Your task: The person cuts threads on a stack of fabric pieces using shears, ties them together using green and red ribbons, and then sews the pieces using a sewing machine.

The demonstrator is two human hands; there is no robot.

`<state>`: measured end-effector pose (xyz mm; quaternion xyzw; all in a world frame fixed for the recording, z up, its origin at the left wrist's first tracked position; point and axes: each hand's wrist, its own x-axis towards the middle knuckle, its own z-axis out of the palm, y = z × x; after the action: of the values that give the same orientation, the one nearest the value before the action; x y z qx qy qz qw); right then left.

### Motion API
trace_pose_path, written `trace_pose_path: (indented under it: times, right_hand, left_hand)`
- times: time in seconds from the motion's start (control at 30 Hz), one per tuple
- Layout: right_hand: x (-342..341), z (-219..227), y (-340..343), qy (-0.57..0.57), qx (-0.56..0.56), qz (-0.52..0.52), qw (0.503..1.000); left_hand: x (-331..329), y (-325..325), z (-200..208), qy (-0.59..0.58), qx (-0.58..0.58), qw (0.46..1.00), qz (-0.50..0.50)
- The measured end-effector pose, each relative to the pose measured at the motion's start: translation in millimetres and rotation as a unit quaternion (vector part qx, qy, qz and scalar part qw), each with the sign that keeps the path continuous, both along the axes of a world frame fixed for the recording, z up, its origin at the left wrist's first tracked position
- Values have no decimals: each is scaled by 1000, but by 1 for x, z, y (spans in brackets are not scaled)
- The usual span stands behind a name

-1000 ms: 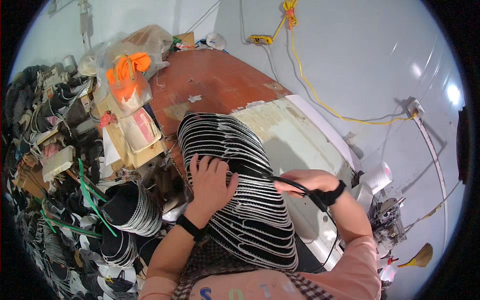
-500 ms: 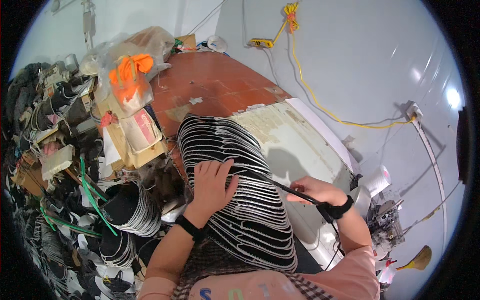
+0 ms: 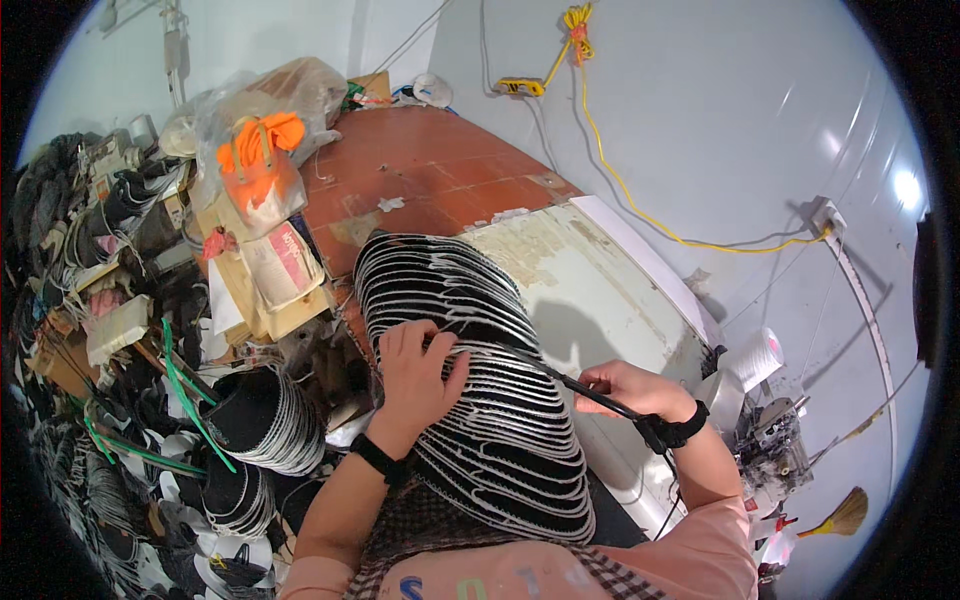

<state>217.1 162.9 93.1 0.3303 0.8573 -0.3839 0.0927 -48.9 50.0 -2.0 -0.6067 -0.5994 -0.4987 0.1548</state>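
A long row of overlapping black fabric pieces with white stitched edges (image 3: 505, 420) lies in front of me, bulging up like a fan. My left hand (image 3: 415, 375) rests on its left side, fingers bent and thumb apart, pressing on the pieces near the middle. In my right hand (image 3: 635, 388) is a long thin black tool (image 3: 570, 382), with a cord trailing from its rear past the wrist. Its thin front end reaches left over the pieces toward my left fingertips. Where exactly the tip touches is hard to make out.
Bundles of similar pieces (image 3: 265, 420) hang at the left beside green straps (image 3: 180, 395). Cardboard and a box (image 3: 280, 265) lie beyond, near a plastic bag (image 3: 265, 150). A reddish board (image 3: 430, 150) extends behind; thread cones (image 3: 755, 360) and a machine (image 3: 770, 440) stand right.
My left fingers have curled in slightly on the pieces. The tool and right hand have shifted only a little, its front end still over the row.
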Motion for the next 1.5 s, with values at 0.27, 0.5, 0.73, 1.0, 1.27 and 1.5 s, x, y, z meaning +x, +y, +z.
trace_pose_path:
  times: [0.27, 0.5, 0.73, 1.0, 1.27, 1.5]
  right_hand:
    - [-11, 5, 12, -37, -98, 16, 994]
    - [-73, -14, 31, -45, -51, 12, 998]
    - [-45, 1, 19, -71, 120, 41, 989]
    - [0, 8, 3, -92, 105, -71, 988]
    - [-45, -15, 28, -50, -193, -10, 980]
    - [-51, -11, 14, -44, 112, 28, 992]
  left_hand:
    - [3, 4, 6, 70, -27, 993, 91]
    - [2, 5, 1, 36, -12, 999, -33]
    - [2, 6, 1, 20, -32, 999, -3]
    - [2, 6, 2, 25, -14, 1000, -5]
    - [3, 5, 1, 18, -10, 1000, -8]
    - [1, -1, 3, 21, -13, 999, 21]
